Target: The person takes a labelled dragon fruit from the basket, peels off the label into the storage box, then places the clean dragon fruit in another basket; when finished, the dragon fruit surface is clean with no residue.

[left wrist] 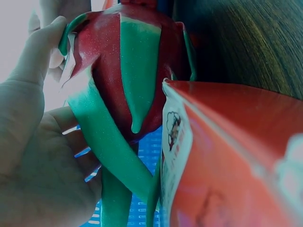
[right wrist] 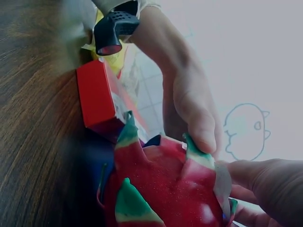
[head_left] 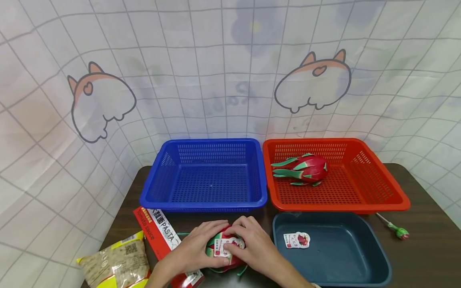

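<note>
A red dragon fruit model [head_left: 235,262] with green-tipped scales sits at the front middle, between both hands. Its white label [head_left: 217,248] with a small fruit picture faces up. My left hand [head_left: 198,246] curls round the fruit's left side, thumb along the label's lower edge. From the right, my right hand [head_left: 253,244] holds it, fingers over the far top and thumb pressing on the label. In the left wrist view, long green leaves of the dragon fruit [left wrist: 139,61] hang past the left palm. The red pasta box [head_left: 158,228] lies just left of the fruit.
Behind stand a blue basket [head_left: 212,204] and a red basket [head_left: 345,207] with another dragon fruit [head_left: 313,170]. A dark blue tray [head_left: 335,256] at right has a similar label [head_left: 296,240] in it. A flower bud [head_left: 401,233] lies far right, a yellow-edged bag [head_left: 115,260] at left.
</note>
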`<move>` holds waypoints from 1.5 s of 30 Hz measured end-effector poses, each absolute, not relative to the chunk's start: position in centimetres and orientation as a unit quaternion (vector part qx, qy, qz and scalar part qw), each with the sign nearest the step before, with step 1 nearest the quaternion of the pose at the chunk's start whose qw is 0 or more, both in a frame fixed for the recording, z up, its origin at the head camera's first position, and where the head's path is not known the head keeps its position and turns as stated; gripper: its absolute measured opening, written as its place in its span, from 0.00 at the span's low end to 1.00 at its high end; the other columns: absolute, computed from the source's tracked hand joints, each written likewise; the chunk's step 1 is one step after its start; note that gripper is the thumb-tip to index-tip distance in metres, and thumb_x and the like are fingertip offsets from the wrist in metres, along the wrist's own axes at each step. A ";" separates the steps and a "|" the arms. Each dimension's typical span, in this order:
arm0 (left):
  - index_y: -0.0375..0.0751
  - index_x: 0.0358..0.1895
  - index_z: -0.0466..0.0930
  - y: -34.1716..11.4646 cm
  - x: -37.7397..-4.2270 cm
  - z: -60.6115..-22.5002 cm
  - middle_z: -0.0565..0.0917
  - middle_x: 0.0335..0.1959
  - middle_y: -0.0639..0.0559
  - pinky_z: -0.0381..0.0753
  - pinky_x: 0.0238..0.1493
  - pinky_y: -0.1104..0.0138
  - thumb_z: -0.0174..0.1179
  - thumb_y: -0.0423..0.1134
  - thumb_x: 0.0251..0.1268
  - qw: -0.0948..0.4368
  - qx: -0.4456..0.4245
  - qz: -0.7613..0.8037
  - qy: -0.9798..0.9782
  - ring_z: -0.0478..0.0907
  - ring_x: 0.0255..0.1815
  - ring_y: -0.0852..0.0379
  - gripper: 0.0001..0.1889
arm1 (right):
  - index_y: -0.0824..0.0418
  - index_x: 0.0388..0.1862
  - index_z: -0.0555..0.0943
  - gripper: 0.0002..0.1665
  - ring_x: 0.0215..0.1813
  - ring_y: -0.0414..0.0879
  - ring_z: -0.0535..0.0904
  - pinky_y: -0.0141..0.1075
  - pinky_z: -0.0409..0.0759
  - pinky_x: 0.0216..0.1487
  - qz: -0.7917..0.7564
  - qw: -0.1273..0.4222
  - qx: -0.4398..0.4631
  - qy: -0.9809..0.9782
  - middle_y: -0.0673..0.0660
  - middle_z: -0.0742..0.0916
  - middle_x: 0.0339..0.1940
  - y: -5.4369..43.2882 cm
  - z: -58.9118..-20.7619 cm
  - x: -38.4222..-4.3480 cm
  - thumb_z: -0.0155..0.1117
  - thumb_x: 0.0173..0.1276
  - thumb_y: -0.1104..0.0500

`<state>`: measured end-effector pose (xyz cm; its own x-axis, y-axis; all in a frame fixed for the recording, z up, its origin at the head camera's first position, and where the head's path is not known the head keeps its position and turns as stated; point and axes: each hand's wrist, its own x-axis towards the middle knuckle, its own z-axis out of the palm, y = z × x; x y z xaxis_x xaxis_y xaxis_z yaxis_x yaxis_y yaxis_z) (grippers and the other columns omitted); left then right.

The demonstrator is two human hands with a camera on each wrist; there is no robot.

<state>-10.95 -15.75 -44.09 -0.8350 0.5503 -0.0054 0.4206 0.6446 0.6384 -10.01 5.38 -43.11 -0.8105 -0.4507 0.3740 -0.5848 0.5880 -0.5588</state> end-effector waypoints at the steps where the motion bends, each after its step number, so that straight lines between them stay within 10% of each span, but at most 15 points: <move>1: 0.50 0.70 0.67 -15.7 -10.9 -44.1 0.71 0.69 0.56 0.67 0.66 0.43 0.64 0.68 0.51 0.100 0.269 0.324 0.901 0.68 0.67 0.54 0.44 | 0.51 0.39 0.85 0.10 0.44 0.37 0.71 0.32 0.75 0.45 0.350 0.098 0.291 -0.885 0.44 0.81 0.38 5.3 -43.1 -10.0 0.72 0.58 0.52; 45: 0.47 0.68 0.69 -15.2 -10.4 -43.8 0.72 0.68 0.53 0.70 0.64 0.48 0.66 0.68 0.49 0.064 0.278 0.293 0.913 0.69 0.67 0.53 0.45 | 0.50 0.32 0.73 0.08 0.42 0.35 0.68 0.28 0.72 0.45 0.360 0.100 0.352 -0.858 0.42 0.78 0.32 5.3 -43.6 -10.1 0.66 0.64 0.57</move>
<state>-10.38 -15.23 -43.77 -0.8376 0.5444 0.0458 0.4694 0.6741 0.5704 -10.13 5.29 -43.62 -0.7317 -0.5325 0.4256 -0.6768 0.4931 -0.5466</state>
